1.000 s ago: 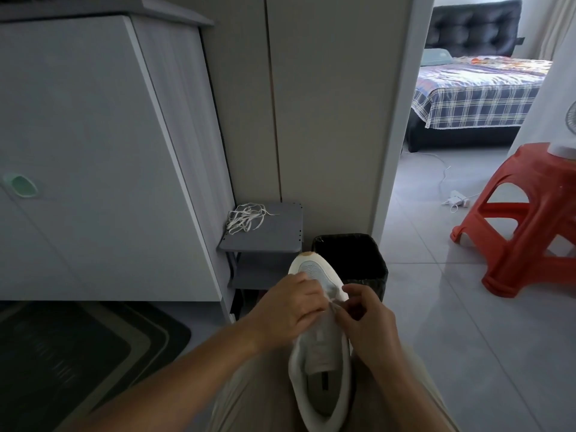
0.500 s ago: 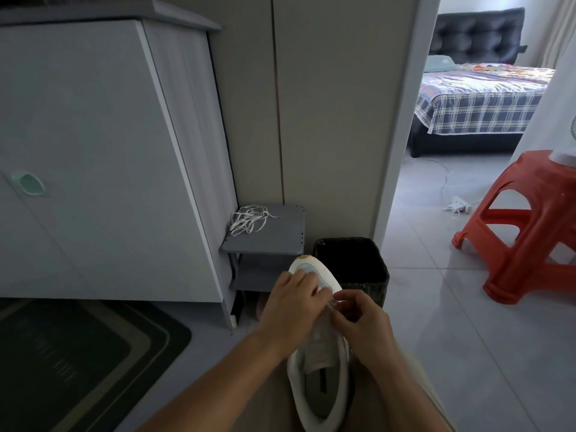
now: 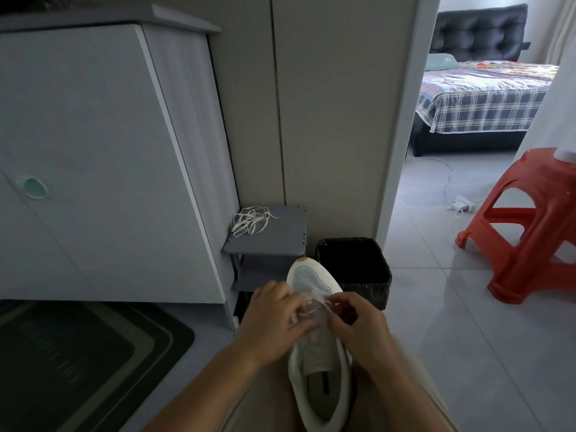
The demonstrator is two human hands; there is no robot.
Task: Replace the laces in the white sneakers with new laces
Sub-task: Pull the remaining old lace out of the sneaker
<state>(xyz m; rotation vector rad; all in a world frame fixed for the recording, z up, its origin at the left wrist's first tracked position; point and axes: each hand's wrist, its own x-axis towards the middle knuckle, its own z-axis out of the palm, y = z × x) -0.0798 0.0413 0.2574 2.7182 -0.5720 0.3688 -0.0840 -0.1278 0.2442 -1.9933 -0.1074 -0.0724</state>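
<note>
- The white sneaker (image 3: 318,347) lies on the person's lap as before, toe pointing away toward the black bin (image 3: 355,269).
- The left hand (image 3: 274,319) grips its eyelet edge, and the right hand (image 3: 363,327) pinches the lace (image 3: 314,307).
- The hands are slightly further apart than half a second ago, baring a short strand between them.
- Loose laces (image 3: 249,220) remain on the grey shelf (image 3: 280,241).
</note>
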